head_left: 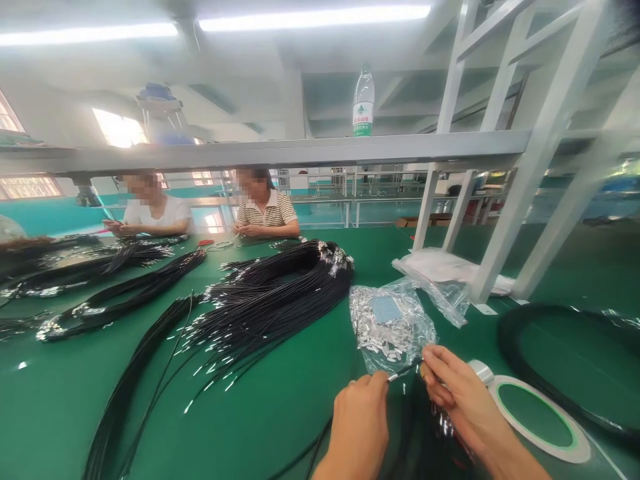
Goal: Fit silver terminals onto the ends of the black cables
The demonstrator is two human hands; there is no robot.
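Close to the near edge of the table, my left hand (357, 423) is closed in a pinch around a black cable (413, 366). A small silver metal sleeve (393, 377) pokes out past its fingertips. My right hand (460, 390) grips the black part just to the right of that sleeve, thumb and fingers pressed together. Behind both hands lies a clear plastic bag (423, 320) of small silver metal pieces (385, 339). Below the right hand are more dark strands with shiny ends, partly hidden and blurred.
Bundles of black cables (280, 300) with silver tips cover the green table (240, 427) to the left. At right are a tape roll (565, 453), a black coil (510, 347) and plastic bags (445, 270) beside grey posts (515, 207). A bottle (363, 103) stands on the overhead shelf (300, 152). Two people sit opposite.
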